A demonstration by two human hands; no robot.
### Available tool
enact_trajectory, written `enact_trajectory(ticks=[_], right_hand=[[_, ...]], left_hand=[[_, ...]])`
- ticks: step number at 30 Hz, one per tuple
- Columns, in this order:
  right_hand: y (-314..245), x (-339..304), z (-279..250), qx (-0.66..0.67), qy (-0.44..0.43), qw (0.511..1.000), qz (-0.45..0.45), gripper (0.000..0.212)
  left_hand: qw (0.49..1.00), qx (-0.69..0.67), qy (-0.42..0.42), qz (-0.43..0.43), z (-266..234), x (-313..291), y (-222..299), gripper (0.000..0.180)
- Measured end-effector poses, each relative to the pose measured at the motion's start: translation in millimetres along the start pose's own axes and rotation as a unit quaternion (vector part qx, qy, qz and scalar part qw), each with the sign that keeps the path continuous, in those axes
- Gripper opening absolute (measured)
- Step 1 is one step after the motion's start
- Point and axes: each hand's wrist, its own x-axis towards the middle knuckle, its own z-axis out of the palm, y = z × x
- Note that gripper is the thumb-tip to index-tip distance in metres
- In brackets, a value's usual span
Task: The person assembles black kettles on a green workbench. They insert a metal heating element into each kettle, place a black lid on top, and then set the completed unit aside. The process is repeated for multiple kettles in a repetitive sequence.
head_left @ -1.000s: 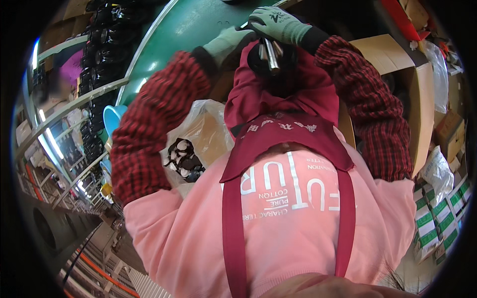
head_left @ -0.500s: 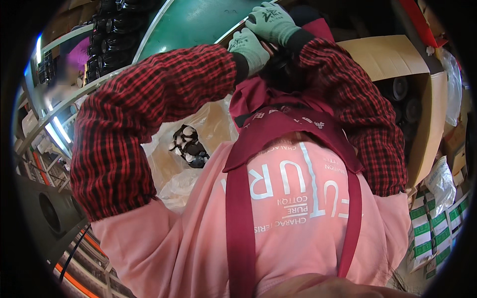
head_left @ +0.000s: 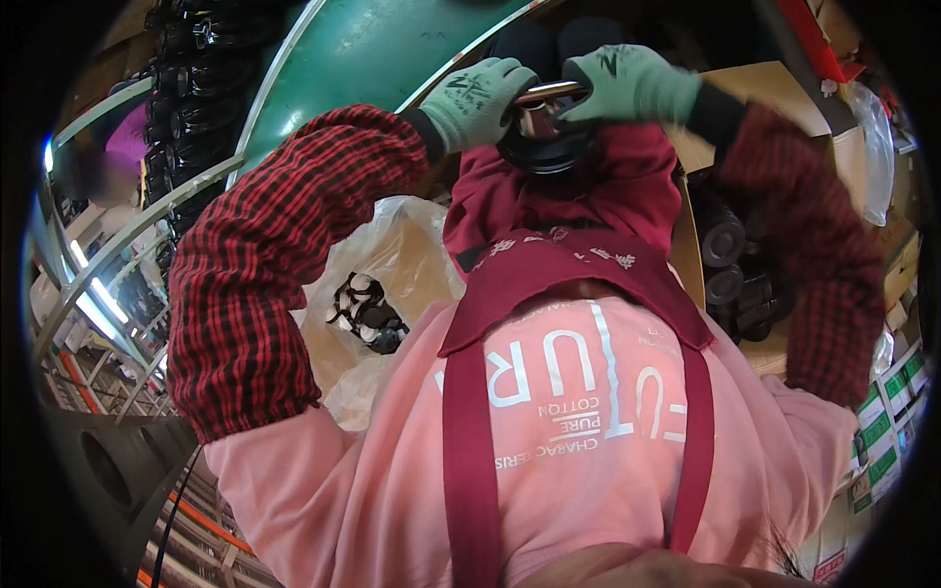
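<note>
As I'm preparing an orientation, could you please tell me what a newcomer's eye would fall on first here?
The green-gloved left grip and right grip probably stand out first, holding a shiny metal bar at top centre. Next come the dark red apron below them and the open carton of black parts at right.

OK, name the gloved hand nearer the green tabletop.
The left hand, close beside the green tabletop; the right hand is farther off, across the held part.

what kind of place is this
Probably a factory workshop: it has a green flat work surface, rows of glossy black parts, and an open brown cardboard box holding dark cylindrical parts.
</note>
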Motion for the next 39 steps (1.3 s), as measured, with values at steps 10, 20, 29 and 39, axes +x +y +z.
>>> enact_trajectory(ticks=[10, 20, 29, 39], right_hand=[[-6.2, 42.7, -8.8, 0.386, -0.420, 0.802, 0.176, 0.024], [-54.2, -13.9, 28.1, 0.602, -0.206, 0.692, 0.342, 0.021], [-82.0, -32.0, 74.7, 0.806, -0.075, 0.477, 0.343, 0.024], [-107.4, -18.2, 97.9, 0.787, 0.092, 0.470, 0.388, 0.021]], left_hand=[[0.997, 0.021, 0.025, 0.070, 1.9, -11.4, -5.1, 0.049], [0.935, 0.088, -0.007, 0.344, 9.9, 46.1, -40.4, 0.045], [0.840, 0.075, 0.040, 0.536, 23.6, 106.4, -45.9, 0.030], [0.789, 0.031, 0.040, 0.612, 36.9, 137.5, -45.5, 0.026]])
